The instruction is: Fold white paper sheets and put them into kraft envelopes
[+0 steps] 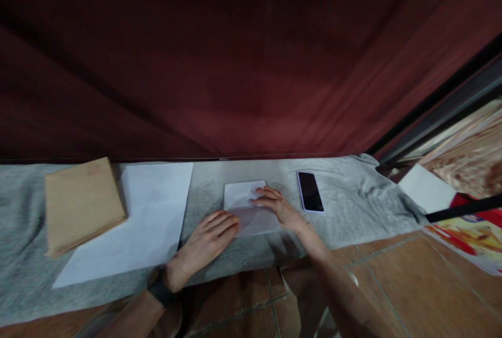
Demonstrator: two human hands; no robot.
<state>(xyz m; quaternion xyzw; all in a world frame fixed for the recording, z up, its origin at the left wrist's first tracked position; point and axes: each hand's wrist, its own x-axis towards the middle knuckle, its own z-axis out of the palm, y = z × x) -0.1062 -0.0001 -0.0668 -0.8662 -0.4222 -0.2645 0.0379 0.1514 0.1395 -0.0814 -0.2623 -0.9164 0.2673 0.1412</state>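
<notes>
A folded white sheet of paper (pixel 245 199) lies on the grey cloth (pixel 353 196) in front of me. My left hand (pixel 207 238) rests flat at the paper's lower left edge, fingers pointing right and touching it. My right hand (pixel 276 204) lies flat on top of the paper's right part, fingers spread and pointing left. Neither hand grips anything. A dark band sits on my left wrist.
A stack of white sheets (pixel 149 217) lies to the left, with a pile of brown envelopes (pixel 80 204) partly on it. A black phone (pixel 310 191) lies right of my right hand. A dark red curtain (pixel 235 66) hangs behind. Brown floor tiles (pixel 392 285) lie below.
</notes>
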